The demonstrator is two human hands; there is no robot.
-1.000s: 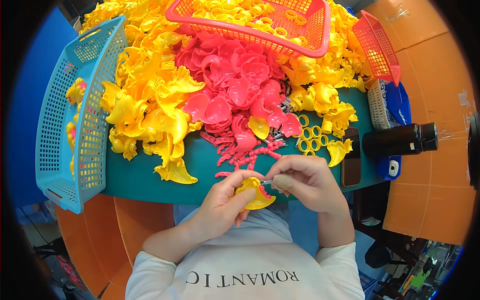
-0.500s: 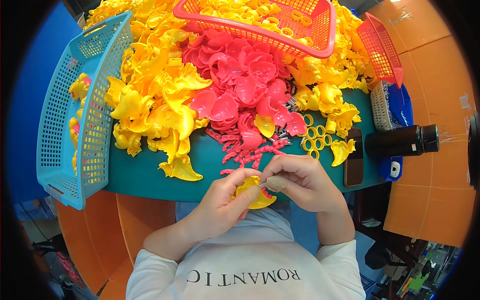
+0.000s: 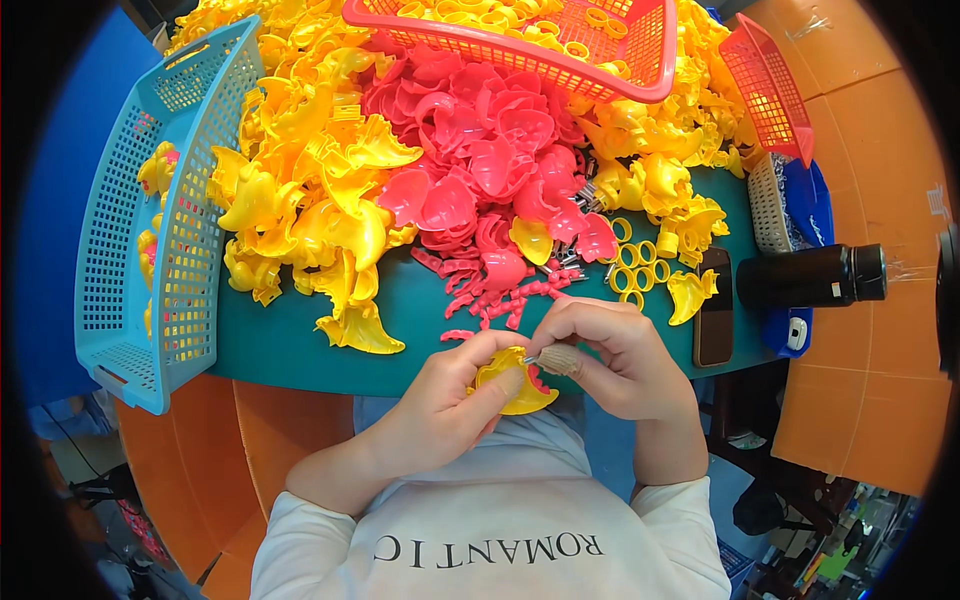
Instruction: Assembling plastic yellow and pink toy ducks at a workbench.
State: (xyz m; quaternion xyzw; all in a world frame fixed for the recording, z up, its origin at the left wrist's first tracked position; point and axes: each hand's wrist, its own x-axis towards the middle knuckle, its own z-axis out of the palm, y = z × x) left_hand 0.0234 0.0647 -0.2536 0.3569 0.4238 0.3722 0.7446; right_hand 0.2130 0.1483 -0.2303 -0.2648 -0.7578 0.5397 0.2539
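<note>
In front of my body, just off the table's near edge, my left hand pinches a curved yellow plastic shell with its hollow side showing. A small pink plastic piece sits at the shell's inner edge. My right hand, with a tan ribbed finger cover on one finger, is closed at the shell's upper rim. Between its fingertips a small silvery metal piece touches or nearly touches the shell; its full shape is hidden. Small pink strips lie on the table just beyond my hands.
Yellow shells and pink cups pile across the green table. A blue basket stands left, a red basket at the back. Yellow rings, a phone and a black bottle lie right.
Both hands keep their grip on the shell. The right fingers and the metal piece have shifted slightly along its upper rim, and more of the pink piece shows.
</note>
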